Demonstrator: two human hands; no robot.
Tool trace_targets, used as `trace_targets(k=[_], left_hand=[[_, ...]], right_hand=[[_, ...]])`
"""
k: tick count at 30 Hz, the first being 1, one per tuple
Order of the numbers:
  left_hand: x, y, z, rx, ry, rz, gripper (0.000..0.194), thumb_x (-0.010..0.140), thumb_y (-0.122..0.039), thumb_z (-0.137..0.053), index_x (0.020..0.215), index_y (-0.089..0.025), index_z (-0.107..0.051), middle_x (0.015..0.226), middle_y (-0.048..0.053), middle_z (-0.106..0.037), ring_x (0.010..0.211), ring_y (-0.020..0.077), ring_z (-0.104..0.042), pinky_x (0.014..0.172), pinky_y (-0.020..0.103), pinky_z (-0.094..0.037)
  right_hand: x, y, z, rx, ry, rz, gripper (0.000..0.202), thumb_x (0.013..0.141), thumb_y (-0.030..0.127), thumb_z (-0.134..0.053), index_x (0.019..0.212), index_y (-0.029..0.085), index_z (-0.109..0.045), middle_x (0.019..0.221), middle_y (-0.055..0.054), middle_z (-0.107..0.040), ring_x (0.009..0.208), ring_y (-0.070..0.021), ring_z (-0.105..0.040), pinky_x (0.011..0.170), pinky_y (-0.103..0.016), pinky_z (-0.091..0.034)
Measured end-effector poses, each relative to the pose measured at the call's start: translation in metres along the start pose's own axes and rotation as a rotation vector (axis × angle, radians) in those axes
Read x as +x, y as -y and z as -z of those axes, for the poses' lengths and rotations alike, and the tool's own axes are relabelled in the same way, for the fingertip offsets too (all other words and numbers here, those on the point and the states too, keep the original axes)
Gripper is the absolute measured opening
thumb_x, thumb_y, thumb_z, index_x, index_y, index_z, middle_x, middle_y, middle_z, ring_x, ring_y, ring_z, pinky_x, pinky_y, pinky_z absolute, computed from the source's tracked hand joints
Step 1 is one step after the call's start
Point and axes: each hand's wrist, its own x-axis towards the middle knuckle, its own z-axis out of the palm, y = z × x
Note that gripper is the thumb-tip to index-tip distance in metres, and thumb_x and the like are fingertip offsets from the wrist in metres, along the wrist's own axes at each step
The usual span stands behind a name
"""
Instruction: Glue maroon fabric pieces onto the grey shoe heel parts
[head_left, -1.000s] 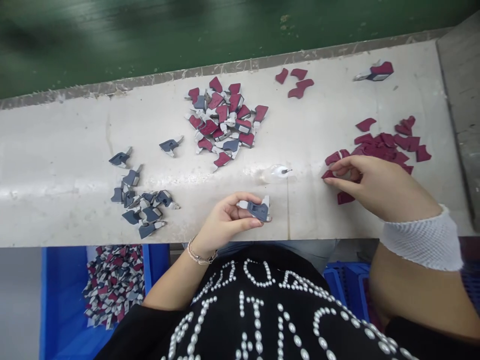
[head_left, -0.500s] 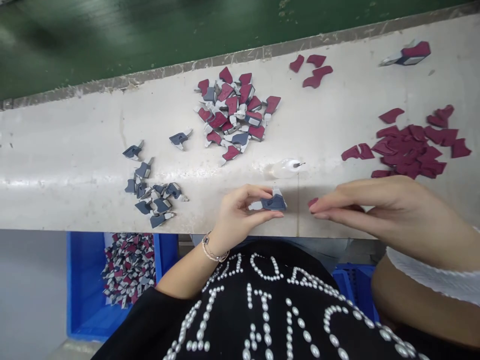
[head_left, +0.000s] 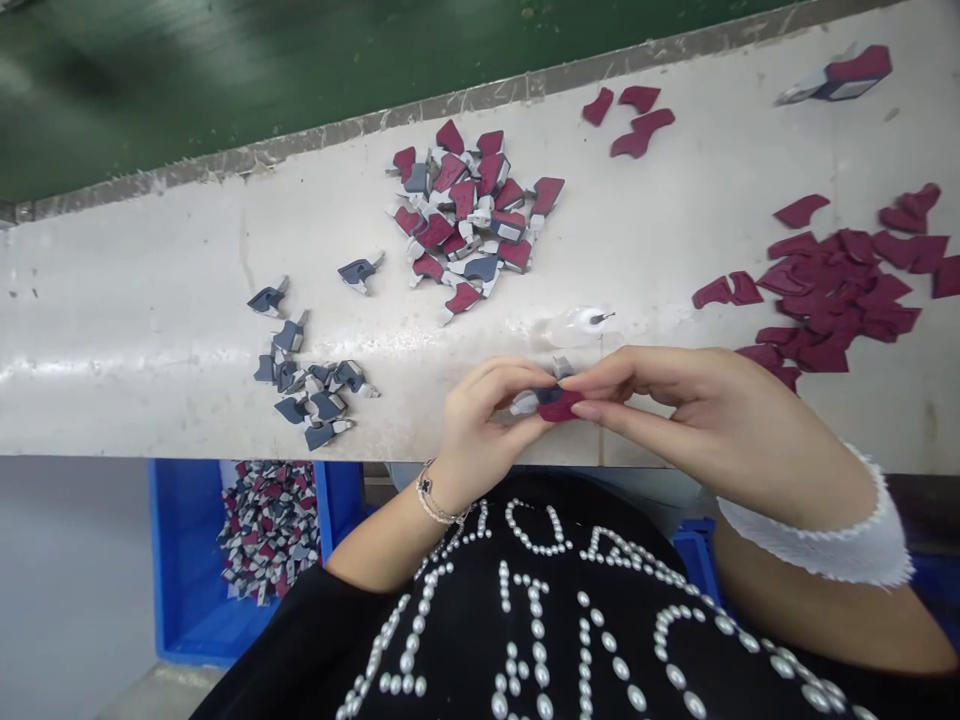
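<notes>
Now, left hand (head_left: 480,425): pinches grey part (head_left: 534,398) at table's (head_left: 150,330) near edge.
Right hand (head_left: 705,420): fingers press maroon piece (head_left: 559,408) onto it.
Open room: bare strip, centre-left of frame.

The pale grey tabletop (head_left: 150,330) looks smooth, worn and faintly glossy. The small maroon cut pieces (head_left: 832,290) appear matt, like felt or suede; the blue-grey moulded parts (head_left: 315,395) look like dull plastic. The blue plastic crate (head_left: 180,560) shines slightly.

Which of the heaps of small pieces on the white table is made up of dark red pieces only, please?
The heap of flat dark red pieces at the table's right side; the middle heap mixes red and grey, the left heap is grey.
</notes>
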Motion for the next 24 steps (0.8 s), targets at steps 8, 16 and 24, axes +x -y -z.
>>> trace_targets(k=[8,16,24], left_hand=[[-0.0006,-0.0037,0.0016,0.07,-0.026,-0.059,0.031,0.078,-0.019,-0.087,0.107,-0.022,-0.075,0.1,0.004,-0.076,0.092,0.0149,-0.073,0.074,0.025,-0.062],[-0.0004,-0.0051,0.0029,0.13,-0.03,-0.121,0.034,0.078,-0.021,-0.087,0.11,-0.023,-0.075,0.095,0.002,-0.076,0.086,0.0141,-0.073,0.074,0.026,-0.063],[-0.0007,-0.0075,0.0046,0.04,0.021,-0.143,0.032,0.079,-0.021,-0.086,0.109,-0.024,-0.076,0.094,0.002,-0.075,0.083,0.0122,-0.072,0.073,0.024,-0.064]], right_hand=[[-0.0019,0.0005,0.0015,0.004,-0.053,-0.073,0.018,0.095,0.048,-0.071,0.096,0.03,-0.075,0.09,0.001,-0.074,0.08,-0.0184,-0.07,0.067,-0.034,-0.055],[0.0003,0.0001,-0.0001,-0.029,-0.034,-0.054,0.018,0.099,0.045,-0.065,0.096,0.029,-0.072,0.089,0.001,-0.073,0.077,-0.0182,-0.068,0.063,-0.034,-0.05],[-0.0049,-0.0034,0.0031,0.007,-0.028,-0.105,0.026,0.096,0.049,-0.067,0.107,0.027,-0.058,0.077,0.004,-0.066,0.069,-0.0155,-0.062,0.06,-0.029,-0.048]])
